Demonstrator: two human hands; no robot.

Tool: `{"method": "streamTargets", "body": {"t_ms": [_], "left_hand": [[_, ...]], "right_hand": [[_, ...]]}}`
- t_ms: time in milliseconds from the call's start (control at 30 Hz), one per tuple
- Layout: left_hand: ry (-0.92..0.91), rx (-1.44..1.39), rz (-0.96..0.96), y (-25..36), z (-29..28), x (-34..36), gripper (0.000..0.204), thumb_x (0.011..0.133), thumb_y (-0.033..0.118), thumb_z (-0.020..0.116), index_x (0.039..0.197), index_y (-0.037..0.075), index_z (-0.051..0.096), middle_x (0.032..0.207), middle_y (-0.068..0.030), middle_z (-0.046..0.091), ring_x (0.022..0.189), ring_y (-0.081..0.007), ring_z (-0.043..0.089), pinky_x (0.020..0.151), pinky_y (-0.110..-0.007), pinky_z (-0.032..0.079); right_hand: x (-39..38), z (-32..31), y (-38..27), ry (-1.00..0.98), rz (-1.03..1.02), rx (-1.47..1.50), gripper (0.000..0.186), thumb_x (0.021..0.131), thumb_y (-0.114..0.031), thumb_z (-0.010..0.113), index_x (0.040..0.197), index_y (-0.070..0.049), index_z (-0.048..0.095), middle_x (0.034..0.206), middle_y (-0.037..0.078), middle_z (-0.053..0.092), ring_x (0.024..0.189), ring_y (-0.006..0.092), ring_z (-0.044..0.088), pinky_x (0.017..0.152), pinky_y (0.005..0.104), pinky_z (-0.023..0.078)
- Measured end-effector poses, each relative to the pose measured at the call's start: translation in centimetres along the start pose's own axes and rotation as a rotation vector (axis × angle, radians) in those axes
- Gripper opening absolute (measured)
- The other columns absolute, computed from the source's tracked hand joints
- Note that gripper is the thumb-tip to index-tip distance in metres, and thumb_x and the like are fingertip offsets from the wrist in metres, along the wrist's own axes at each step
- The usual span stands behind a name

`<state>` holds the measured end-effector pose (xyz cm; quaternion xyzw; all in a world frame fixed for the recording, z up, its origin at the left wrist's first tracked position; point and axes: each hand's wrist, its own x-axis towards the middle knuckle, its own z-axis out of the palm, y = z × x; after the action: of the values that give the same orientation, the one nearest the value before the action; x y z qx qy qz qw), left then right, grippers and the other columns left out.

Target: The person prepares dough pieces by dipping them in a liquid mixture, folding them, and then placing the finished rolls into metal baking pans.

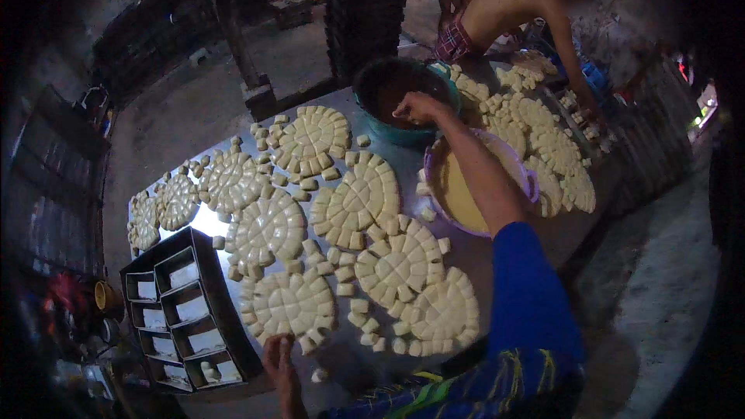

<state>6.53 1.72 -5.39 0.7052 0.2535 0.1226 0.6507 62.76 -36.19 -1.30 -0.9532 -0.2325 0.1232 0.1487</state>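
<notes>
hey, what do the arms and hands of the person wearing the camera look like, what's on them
Both hands are bare: no gloves, rings or watch show on the right hand or the left hand. The right arm wears a bright blue short sleeve, forearm bare below it. Near the lower edge the blue cloth carries yellow, green and white streaked stripes.

we see matt, smooth pale dough rounds (pixel 359 200), a glossy plastic teal basin (pixel 403 133), and a dark metal tray rack (pixel 186 312).
</notes>
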Motion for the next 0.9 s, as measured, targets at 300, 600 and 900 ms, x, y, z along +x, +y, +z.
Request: {"method": "streamTargets", "body": {"t_ms": [300, 600, 900], "left_hand": [[0.157, -0.068, -0.010, 0.0, -1.7, -0.6, 0.018, 0.096, 0.016, 0.059, 0.095, -0.002, 0.063, 0.086, -0.0077, 0.065, 0.079, -0.0148, 0.059, 0.076, -0.029, 0.048], [0.096, -0.081, -0.062, -0.2, 0.0, -0.1, 0.019, 0.095, 0.019, 0.061, 0.095, 0.000, 0.063, 0.083, -0.0065, 0.067, 0.078, -0.0124, 0.060, 0.071, -0.027, 0.045], [-0.136, -0.513, -0.426, 0.9, 3.7, -0.8, 0.020, 0.094, 0.020, 0.062, 0.104, 0.003, 0.061, 0.099, -0.0071, 0.064, 0.098, -0.0207, 0.063, 0.086, -0.036, 0.050]], "right_hand": [[4.6, 0.1, -1.7, -0.442, 0.163, 0.058, 0.045, 0.078, 0.005, 0.062, 0.116, -0.016, 0.072, 0.112, 0.006, 0.072, 0.095, 0.0190, 0.066, 0.080, 0.0352, 0.056], [2.8, -2.1, -0.1, -0.512, 0.069, 0.242, 0.042, 0.082, 0.002, 0.064, 0.121, -0.012, 0.069, 0.112, 0.004, 0.070, 0.093, 0.0165, 0.065, 0.079, 0.0316, 0.055], [-12.0, 1.1, -14.0, -0.263, -0.308, 1.574, 0.057, 0.089, -0.002, 0.066, 0.141, -0.009, 0.043, 0.121, 0.007, 0.062, 0.109, 0.0179, 0.062, 0.090, 0.0324, 0.054]]}}
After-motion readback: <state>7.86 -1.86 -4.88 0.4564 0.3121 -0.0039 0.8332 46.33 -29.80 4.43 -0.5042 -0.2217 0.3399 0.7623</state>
